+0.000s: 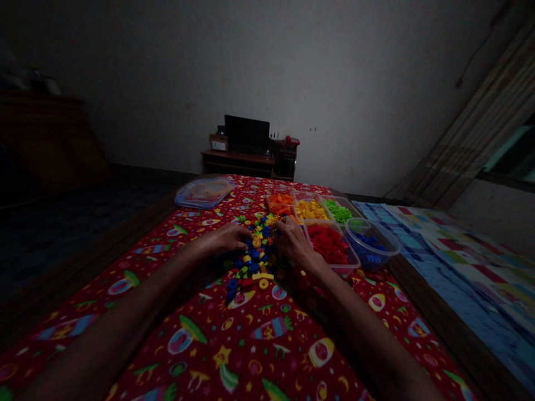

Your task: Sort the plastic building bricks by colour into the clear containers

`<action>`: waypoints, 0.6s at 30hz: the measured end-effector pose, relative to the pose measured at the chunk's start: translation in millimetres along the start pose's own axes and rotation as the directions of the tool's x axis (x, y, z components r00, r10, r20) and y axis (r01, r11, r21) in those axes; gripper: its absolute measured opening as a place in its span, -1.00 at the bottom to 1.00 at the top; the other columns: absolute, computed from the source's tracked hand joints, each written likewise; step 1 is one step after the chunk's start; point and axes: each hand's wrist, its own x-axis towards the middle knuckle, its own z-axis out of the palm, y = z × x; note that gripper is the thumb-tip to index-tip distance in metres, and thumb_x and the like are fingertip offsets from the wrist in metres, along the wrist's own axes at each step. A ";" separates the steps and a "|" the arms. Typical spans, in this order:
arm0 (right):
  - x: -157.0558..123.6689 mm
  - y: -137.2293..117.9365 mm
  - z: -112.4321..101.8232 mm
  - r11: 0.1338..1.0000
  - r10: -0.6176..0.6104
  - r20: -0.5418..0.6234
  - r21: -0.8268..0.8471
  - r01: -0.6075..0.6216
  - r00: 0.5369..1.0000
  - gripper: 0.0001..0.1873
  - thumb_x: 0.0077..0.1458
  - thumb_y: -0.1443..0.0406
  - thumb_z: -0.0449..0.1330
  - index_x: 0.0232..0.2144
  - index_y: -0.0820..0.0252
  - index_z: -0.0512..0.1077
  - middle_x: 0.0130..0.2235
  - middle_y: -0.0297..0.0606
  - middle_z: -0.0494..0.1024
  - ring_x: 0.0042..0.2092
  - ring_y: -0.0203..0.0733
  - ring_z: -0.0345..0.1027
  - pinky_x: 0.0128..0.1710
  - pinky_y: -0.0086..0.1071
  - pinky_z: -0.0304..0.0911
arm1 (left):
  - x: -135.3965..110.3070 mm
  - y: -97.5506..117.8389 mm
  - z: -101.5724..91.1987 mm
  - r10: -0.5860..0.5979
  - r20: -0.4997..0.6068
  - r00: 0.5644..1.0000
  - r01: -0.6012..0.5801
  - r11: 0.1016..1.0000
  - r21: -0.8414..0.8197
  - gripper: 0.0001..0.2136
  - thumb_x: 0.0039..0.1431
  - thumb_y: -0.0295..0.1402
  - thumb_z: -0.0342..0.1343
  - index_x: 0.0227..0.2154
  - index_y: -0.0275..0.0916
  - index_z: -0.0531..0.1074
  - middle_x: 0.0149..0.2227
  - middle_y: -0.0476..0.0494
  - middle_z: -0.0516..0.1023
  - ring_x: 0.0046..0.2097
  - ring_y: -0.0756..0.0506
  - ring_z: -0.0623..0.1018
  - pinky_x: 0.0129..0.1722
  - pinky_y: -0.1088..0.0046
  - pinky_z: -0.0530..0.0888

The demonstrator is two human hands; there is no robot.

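A loose pile of small plastic building blocks (256, 260) in blue, yellow, green, red and orange lies on the red patterned cloth. At its left edge is my left hand (232, 238), thumb apart from the bent fingers, with nothing visible between them. My right hand (289, 238) reaches over the right side of the pile, fingers curled down and together. Its fingertips are partly hidden, so what it pinches, if anything, does not show. Just right of that hand stands a clear tub of red blocks (328, 245).
Behind the red tub are containers of orange blocks (281, 203), yellow blocks (311, 210) and green blocks (338, 211). A round tub (388, 249) with blue blocks stands at the right. Stacked clear lids (204, 192) lie at the far left of the cloth (234, 345).
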 end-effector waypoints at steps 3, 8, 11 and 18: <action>0.6 -1.1 -1.0 1.000 -0.021 -0.033 0.009 0.022 0.999 -0.73 0.14 0.41 -0.05 -0.15 0.27 0.36 -0.28 -0.13 0.37 -0.27 -0.18 0.17 -0.25 -0.36 0.12 | -0.8 6.2 -0.5 -0.006 -0.044 0.999 0.008 0.999 0.052 -0.78 -0.20 -0.29 0.15 -0.41 -0.11 0.59 -0.36 -0.02 0.64 -0.28 -0.18 0.56 -0.24 0.43 0.43; 5.2 1.1 13.2 0.997 -0.064 0.006 0.035 0.064 0.998 -0.48 0.07 0.54 -0.10 0.08 0.20 0.24 -0.14 -0.09 0.38 -0.11 -0.13 0.21 -0.09 -0.27 0.17 | 5.1 -1.3 -1.9 -0.055 -0.195 0.979 0.049 0.998 -0.033 -0.66 -0.16 -0.22 0.10 -0.27 -0.18 0.55 -0.29 -0.10 0.62 -0.24 -0.21 0.56 -0.21 0.34 0.46; 5.3 1.7 22.8 0.995 -0.102 0.085 0.021 0.100 0.991 -0.46 0.06 0.56 -0.08 0.08 0.15 0.26 0.00 -0.07 0.34 0.05 -0.09 0.15 0.06 -0.18 0.10 | 5.9 -9.6 -4.1 -0.062 -0.218 0.974 0.042 0.995 -0.095 -0.58 -0.18 -0.17 0.12 -0.21 -0.22 0.53 -0.25 -0.15 0.62 -0.19 -0.23 0.55 -0.19 0.30 0.48; -9.3 -2.0 16.9 0.990 -0.142 0.096 0.027 0.140 0.985 -0.63 0.18 0.42 -0.04 0.04 0.27 0.29 -0.01 0.00 0.37 0.05 -0.07 0.16 0.07 -0.22 0.09 | 1.0 -24.3 -11.0 -0.130 -0.168 0.977 0.091 0.970 -0.226 -0.55 -0.24 -0.08 0.19 -0.27 -0.23 0.55 -0.31 -0.13 0.63 -0.23 -0.23 0.57 -0.21 0.31 0.48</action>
